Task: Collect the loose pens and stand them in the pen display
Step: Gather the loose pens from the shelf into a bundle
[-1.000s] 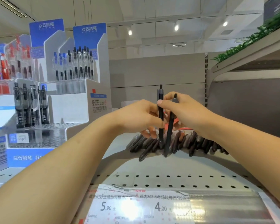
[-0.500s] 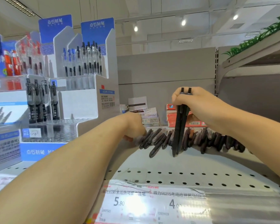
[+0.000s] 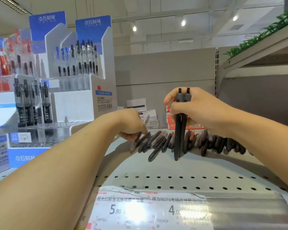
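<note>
A row of several loose dark pens (image 3: pixel 158 141) lies across the grey shelf. My right hand (image 3: pixel 196 110) grips two black pens (image 3: pixel 179 135) upright above the row, tips pointing down near the shelf. My left hand (image 3: pixel 131 125) is down at the left end of the row, fingers curled round a dark pen (image 3: pixel 135 141) that slants off the shelf. The white and blue pen display (image 3: pixel 83 97) stands to the left, with pens upright in its tiers.
Small boxes (image 3: pixel 148 117) and red packs (image 3: pixel 170 120) stand at the shelf back behind the pens. The perforated shelf (image 3: pixel 173 178) has price labels (image 3: pixel 145 209) along its front edge. An upper shelf (image 3: pixel 259 52) with green plants juts out at the right.
My left hand let go of the upright pen, dropped to the left end of the row and took hold of a pen there. My right hand now holds both upright pens together.
</note>
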